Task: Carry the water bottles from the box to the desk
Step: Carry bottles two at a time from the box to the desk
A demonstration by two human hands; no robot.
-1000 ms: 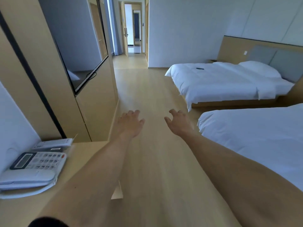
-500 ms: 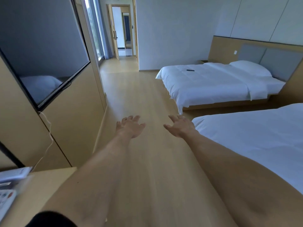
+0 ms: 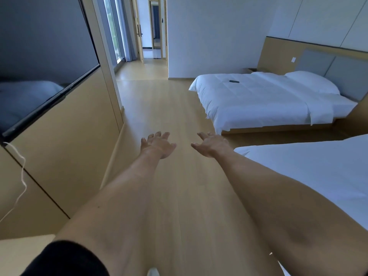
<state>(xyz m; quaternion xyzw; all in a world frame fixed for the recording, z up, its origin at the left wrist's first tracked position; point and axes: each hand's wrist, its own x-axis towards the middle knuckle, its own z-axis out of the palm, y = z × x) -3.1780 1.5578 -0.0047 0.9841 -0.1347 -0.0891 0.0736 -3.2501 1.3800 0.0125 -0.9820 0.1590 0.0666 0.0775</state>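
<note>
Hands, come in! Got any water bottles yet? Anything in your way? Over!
Left hand open, empty. Right hand open, empty. No bottles or box in view. Bare floor ahead, near bed close on the right.

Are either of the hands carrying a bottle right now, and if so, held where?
Nothing is held. The left hand and right hand are both stretched out over the floor, fingers spread, with no bottle in view.

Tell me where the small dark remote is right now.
In the head view, the remote lies on the white cover of the far bed, upper right, toward its foot end, well beyond both empty hands.
</note>
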